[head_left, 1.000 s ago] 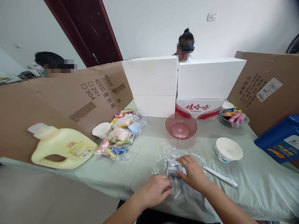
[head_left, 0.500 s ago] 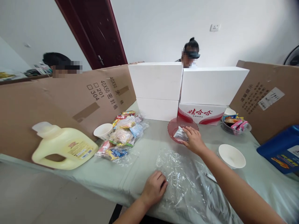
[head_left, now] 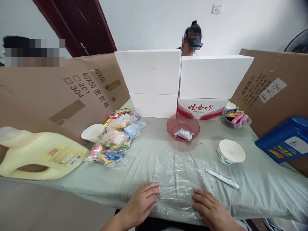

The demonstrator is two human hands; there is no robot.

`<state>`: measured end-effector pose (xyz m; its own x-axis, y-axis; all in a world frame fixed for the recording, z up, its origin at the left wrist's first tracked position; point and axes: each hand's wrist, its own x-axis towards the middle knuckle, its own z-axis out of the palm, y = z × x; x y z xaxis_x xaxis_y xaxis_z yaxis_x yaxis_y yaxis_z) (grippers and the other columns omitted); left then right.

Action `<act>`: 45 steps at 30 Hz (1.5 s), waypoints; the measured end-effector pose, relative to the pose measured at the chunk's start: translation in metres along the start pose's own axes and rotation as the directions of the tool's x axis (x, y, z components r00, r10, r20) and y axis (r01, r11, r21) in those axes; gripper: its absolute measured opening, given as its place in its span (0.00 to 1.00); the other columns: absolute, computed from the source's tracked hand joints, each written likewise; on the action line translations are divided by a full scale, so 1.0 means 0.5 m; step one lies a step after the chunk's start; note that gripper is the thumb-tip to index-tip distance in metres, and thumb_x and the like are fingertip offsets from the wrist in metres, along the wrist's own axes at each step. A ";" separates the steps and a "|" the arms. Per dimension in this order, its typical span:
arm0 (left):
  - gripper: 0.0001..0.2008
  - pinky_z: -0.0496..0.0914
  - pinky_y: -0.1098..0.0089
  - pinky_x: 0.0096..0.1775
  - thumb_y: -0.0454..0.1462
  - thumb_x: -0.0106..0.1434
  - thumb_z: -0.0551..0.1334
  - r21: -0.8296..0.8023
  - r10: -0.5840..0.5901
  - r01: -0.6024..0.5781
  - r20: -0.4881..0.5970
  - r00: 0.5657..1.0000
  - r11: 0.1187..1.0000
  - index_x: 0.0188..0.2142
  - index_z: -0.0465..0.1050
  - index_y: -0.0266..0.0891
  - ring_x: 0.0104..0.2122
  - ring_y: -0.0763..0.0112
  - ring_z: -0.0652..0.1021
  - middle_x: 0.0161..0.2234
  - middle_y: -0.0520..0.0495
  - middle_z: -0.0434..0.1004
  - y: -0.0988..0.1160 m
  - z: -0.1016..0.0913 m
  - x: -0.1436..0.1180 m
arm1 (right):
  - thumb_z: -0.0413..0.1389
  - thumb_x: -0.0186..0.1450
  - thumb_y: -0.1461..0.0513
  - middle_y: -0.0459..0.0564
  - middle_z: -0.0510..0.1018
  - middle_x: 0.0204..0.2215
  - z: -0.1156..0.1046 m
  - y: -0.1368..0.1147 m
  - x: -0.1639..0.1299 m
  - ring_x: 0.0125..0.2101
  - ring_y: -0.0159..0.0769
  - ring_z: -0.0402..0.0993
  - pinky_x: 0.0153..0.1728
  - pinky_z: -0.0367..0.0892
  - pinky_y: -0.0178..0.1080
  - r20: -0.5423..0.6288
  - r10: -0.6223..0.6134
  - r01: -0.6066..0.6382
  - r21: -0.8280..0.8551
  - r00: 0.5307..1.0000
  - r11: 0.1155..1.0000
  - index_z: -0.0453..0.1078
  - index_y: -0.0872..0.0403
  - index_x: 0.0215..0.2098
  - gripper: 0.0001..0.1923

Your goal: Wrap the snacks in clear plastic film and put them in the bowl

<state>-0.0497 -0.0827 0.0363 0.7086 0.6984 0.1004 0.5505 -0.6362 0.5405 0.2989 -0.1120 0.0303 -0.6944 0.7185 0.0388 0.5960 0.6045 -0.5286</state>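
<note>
A clear plastic bag [head_left: 178,179] lies flat and crinkled at the front of the table. My left hand [head_left: 144,200] rests at its left edge, fingers stretched out, holding nothing. At the right edge lies my right hand [head_left: 209,205], fingers extended and slightly apart, also with nothing in it. Beyond the bag stands a red translucent bowl [head_left: 172,130] with a small silver-white packet [head_left: 184,133] inside. A white utility knife [head_left: 222,179] lies to the right of the bag, beside a white paper bowl [head_left: 231,152].
Wrapped snacks [head_left: 117,138] are heaped at left near another white bowl [head_left: 92,132] and a yellow jug [head_left: 48,154]. At right are a snack-filled clear tub [head_left: 237,120] and a blue bottle [head_left: 284,138]. White boxes [head_left: 154,77] and cardboard [head_left: 72,93] wall the table; two people sit beyond.
My right hand has left the packet in the red bowl and come back to the bag's right side. My left hand's fingers have straightened. The view has tilted down and shifted.
</note>
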 end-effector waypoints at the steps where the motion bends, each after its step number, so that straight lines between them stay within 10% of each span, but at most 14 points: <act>1: 0.11 0.65 0.63 0.54 0.28 0.62 0.54 -0.067 -0.029 0.029 -0.001 1.000 0.997 0.36 0.71 0.43 0.53 0.64 0.72 0.45 0.48 0.77 0.002 -0.007 0.001 | 0.49 0.67 0.65 0.51 0.74 0.54 0.003 0.004 -0.010 0.58 0.43 0.64 0.57 0.62 0.49 -0.051 0.034 -0.033 0.031 0.998 0.999 0.71 0.46 0.51 0.17; 9: 0.06 0.68 0.73 0.29 0.38 0.60 0.57 -0.507 -0.582 0.507 0.014 0.813 0.697 0.37 0.66 0.41 0.23 0.73 0.75 0.25 0.56 0.72 -0.028 -0.020 0.074 | 0.50 0.66 0.54 0.52 0.80 0.38 0.013 0.044 0.019 0.38 0.41 0.78 0.39 0.73 0.42 -0.333 0.494 -0.365 0.380 0.803 0.850 0.71 0.49 0.44 0.14; 16: 0.08 0.65 0.74 0.26 0.37 0.62 0.56 -0.374 -0.767 0.686 -0.125 0.629 0.624 0.41 0.67 0.39 0.22 0.72 0.75 0.25 0.53 0.75 -0.059 0.021 0.126 | 0.46 0.65 0.52 0.46 0.77 0.28 0.022 0.093 0.069 0.27 0.37 0.75 0.30 0.71 0.40 -0.389 0.657 -0.444 0.509 0.645 0.737 0.62 0.53 0.50 0.20; 25: 0.07 0.65 0.70 0.32 0.38 0.68 0.53 0.086 -0.651 0.732 -0.395 0.648 0.676 0.37 0.68 0.42 0.31 0.64 0.80 0.32 0.48 0.80 -0.052 0.038 0.130 | 0.45 0.66 0.48 0.48 0.77 0.29 0.004 0.097 0.086 0.28 0.40 0.75 0.33 0.68 0.41 -0.449 0.662 -0.546 0.375 0.600 0.749 0.64 0.52 0.50 0.21; 29: 0.08 0.66 0.70 0.31 0.38 0.68 0.52 0.174 -0.608 0.720 -0.425 0.670 0.672 0.38 0.68 0.41 0.31 0.64 0.80 0.32 0.47 0.81 -0.059 0.052 0.129 | 0.55 0.60 0.48 0.48 0.76 0.36 0.004 0.089 0.096 0.24 0.35 0.71 0.30 0.69 0.40 -0.395 0.619 -0.515 0.344 0.679 0.785 0.56 0.52 0.58 0.32; 33: 0.09 0.68 0.69 0.31 0.39 0.67 0.53 0.176 -0.546 0.690 -0.489 0.680 0.702 0.43 0.68 0.40 0.30 0.63 0.81 0.32 0.46 0.80 -0.073 0.070 0.121 | 0.51 0.63 0.53 0.47 0.76 0.37 0.005 0.086 0.087 0.26 0.34 0.72 0.32 0.69 0.39 -0.430 0.545 -0.462 0.289 0.720 0.839 0.58 0.51 0.58 0.27; 39: 0.11 0.72 0.68 0.34 0.39 0.66 0.54 0.055 -0.341 0.494 -0.658 0.671 0.868 0.47 0.64 0.39 0.31 0.64 0.80 0.33 0.45 0.79 -0.096 0.094 0.107 | 0.45 0.68 0.51 0.45 0.73 0.25 0.006 0.086 0.077 0.25 0.36 0.71 0.31 0.68 0.38 -0.510 0.610 -0.484 0.372 0.606 0.792 0.61 0.55 0.54 0.23; 45: 0.05 0.73 0.69 0.35 0.36 0.66 0.53 -0.038 -0.345 0.423 -0.647 0.680 0.905 0.33 0.64 0.42 0.31 0.68 0.80 0.32 0.48 0.78 -0.090 0.081 0.109 | 0.50 0.65 0.50 0.48 0.76 0.33 0.011 0.083 0.085 0.26 0.34 0.71 0.33 0.69 0.39 -0.479 0.639 -0.439 0.470 0.602 0.766 0.55 0.55 0.58 0.28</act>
<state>-0.0181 -0.0293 -0.0166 0.0059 0.9063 0.4227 0.7812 -0.2680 0.5638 0.2920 -0.0582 0.0051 0.1561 0.9834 0.0920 0.5718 -0.0141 -0.8202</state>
